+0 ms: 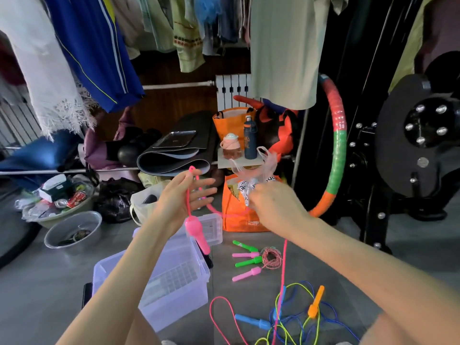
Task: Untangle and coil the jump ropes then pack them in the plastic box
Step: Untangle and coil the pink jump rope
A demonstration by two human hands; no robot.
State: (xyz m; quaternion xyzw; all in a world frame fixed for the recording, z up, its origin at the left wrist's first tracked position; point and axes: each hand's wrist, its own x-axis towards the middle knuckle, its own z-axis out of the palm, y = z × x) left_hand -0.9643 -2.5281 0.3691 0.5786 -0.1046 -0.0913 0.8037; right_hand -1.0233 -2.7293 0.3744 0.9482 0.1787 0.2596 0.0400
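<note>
My left hand is raised with the pink jump rope looped over its thumb, and a pink handle dangles below the palm. My right hand grips the same pink cord, which drops down to the floor. The clear plastic box stands open on the floor under my left forearm. A tangle of blue, yellow-green and pink ropes with a blue handle and an orange handle lies at the lower right. A coiled red-white rope with green and pink handles lies beside the box.
An orange bag stands just behind my hands. A hula hoop leans at the right next to black gym equipment. Basins with clutter sit on the floor at left. Hanging clothes fill the upper view.
</note>
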